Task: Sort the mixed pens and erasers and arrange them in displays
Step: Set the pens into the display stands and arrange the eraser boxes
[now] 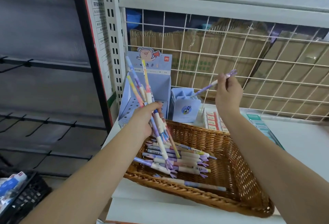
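Indoors, white shelf (302, 138), wicker basket (195, 197), pens (178, 154), wire grid (249, 63)

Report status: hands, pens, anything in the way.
Left hand grips pen bundle. Right hand pinches one pen, tip at blue holder. More pens in basket. Nothing blocking.

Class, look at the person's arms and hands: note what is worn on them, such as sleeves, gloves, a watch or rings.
Nothing worn shows. The left hand and right hand are ungloved, with no visible ring. The left forearm and right forearm are uncovered to the picture's edge: no sleeve, watch or bracelet.
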